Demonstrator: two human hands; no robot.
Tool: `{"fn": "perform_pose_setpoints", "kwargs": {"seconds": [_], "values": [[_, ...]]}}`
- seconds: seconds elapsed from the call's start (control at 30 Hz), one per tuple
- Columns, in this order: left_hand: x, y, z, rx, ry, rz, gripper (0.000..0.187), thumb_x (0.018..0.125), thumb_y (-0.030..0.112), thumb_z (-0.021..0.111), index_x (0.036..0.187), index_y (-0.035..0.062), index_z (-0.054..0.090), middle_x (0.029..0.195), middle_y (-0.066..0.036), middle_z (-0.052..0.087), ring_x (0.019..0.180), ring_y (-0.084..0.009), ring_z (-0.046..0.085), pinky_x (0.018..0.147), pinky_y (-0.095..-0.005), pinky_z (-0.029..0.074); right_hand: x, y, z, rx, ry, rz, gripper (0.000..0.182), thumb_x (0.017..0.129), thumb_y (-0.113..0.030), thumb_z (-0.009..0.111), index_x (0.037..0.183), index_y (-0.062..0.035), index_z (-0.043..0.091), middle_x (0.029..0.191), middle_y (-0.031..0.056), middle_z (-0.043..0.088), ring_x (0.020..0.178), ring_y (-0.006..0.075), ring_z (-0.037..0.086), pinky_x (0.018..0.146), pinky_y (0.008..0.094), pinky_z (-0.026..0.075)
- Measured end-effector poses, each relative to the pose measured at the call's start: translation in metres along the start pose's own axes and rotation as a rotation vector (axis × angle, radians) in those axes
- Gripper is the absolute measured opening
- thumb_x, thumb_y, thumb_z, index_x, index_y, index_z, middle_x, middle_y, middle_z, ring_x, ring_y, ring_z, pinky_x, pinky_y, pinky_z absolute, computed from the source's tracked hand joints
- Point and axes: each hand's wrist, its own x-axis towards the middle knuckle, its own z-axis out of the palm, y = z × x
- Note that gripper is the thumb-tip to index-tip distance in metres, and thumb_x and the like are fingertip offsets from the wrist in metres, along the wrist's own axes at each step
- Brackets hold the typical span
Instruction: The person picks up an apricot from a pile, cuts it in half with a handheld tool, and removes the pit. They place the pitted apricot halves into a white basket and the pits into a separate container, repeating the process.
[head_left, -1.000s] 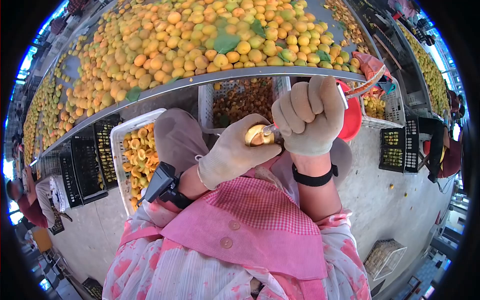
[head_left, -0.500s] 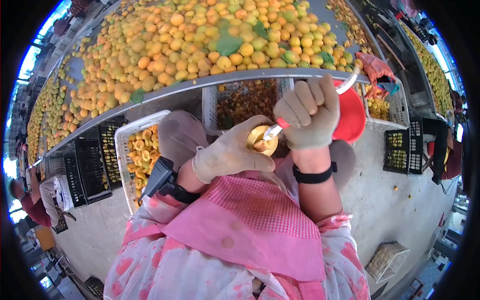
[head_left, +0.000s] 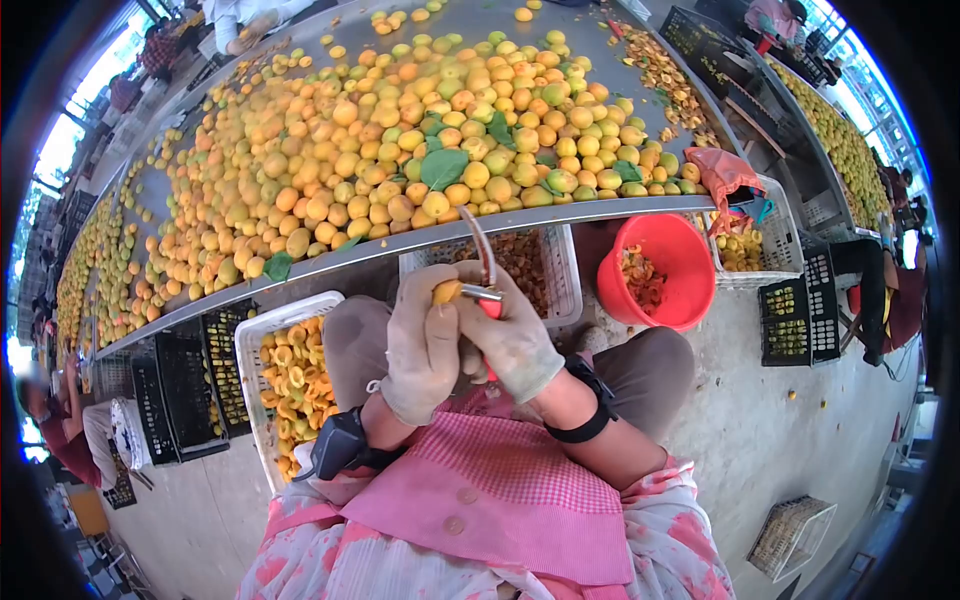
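In the head view, my gloved left hand (head_left: 418,335) is closed around an apricot piece (head_left: 447,292), mostly hidden by the fingers. My gloved right hand (head_left: 518,345) is pressed against it, gripping a red-handled pitting knife (head_left: 490,307). A thin curved metal blade (head_left: 483,243) rises from between the hands toward the table edge. A short shiny metal part of the tool lies beside the apricot piece. Left of my knee stands a white crate (head_left: 252,390) of halved, pitted apricots (head_left: 295,375).
Whole apricots (head_left: 350,150) and green leaves (head_left: 443,168) cover much of the metal table (head_left: 420,237). Beneath its edge are a white crate (head_left: 565,290) of brown scraps and a red bucket (head_left: 690,290). Black crates (head_left: 185,400) stand left; a person (head_left: 70,420) sits beyond.
My right hand has lowered and moved left against my left hand, and the tool has turned so its curved blade points up. The view has tilted, showing more of the table and bucket.
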Motion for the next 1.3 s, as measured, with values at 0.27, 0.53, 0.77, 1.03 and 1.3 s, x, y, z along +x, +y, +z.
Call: {"fn": "perform_pose_setpoints", "kwargs": {"seconds": [0.27, 0.53, 0.77, 1.03, 1.3], "values": [[0.01, 0.008, -0.029, -0.351, 0.241, -0.602, 0.044, 0.089, 0.001, 0.062, 0.13, -0.0028, 0.045, 0.1, -0.009, 0.064, 0.081, -0.0185, 0.061, 0.07, -0.0308, 0.052, 0.02, -0.002, -0.019, 0.094, -0.211, 0.158, 0.047, 0.085, -0.013, 0.061, 0.128, -0.0036, 0.046, 0.074, 0.0058, 0.059, 0.049, 0.0103, 0.052, 0.042, 0.0229, 0.04], [-0.04, -0.102, -0.159, 0.393, 0.412, -0.452, 0.031, 0.098, 0.019, 0.05, 0.12, -0.0015, 0.057, 0.102, -0.013, 0.059, 0.077, -0.0264, 0.058, 0.071, -0.0343, 0.051, 0.071, -0.012, -0.083, -0.748, 0.183, -0.032, 0.035, 0.081, -0.031, 0.063, 0.102, -0.0028, 0.063, 0.079, 0.0134, 0.065, 0.077, 0.0257, 0.064, 0.073, 0.0338, 0.05], [-0.099, -0.176, -0.212, 1.012, 0.143, -1.016, 0.04, 0.091, 0.025, 0.059, 0.123, 0.0016, 0.058, 0.119, -0.021, 0.063, 0.105, -0.0331, 0.062, 0.086, -0.0377, 0.049, 0.134, -0.063, -0.145, -1.059, 0.509, -0.15, 0.042, 0.082, -0.032, 0.061, 0.114, -0.0037, 0.063, 0.098, 0.025, 0.066, 0.098, 0.0387, 0.063, 0.087, 0.0421, 0.049], [-0.033, -0.151, -0.187, 0.837, 0.269, -0.562, 0.034, 0.093, 0.018, 0.06, 0.12, -0.0032, 0.06, 0.112, -0.017, 0.067, 0.103, -0.0258, 0.063, 0.09, -0.0332, 0.046, 0.192, -0.085, -0.143, -1.317, 0.539, -0.143, 0.034, 0.083, -0.031, 0.058, 0.109, -0.0102, 0.064, 0.098, 0.0214, 0.067, 0.098, 0.0397, 0.062, 0.086, 0.0454, 0.049], [0.043, -0.098, -0.124, 0.251, 0.568, -0.423, 0.022, 0.094, 0.009, 0.061, 0.113, -0.0021, 0.062, 0.096, -0.003, 0.063, 0.085, -0.0087, 0.056, 0.078, -0.0218, 0.045, 0.267, -0.082, -0.14, -1.351, 0.365, -0.104, 0.043, 0.079, -0.033, 0.066, 0.117, -0.0121, 0.062, 0.109, 0.0189, 0.065, 0.105, 0.0343, 0.062, 0.092, 0.0409, 0.048]]}}
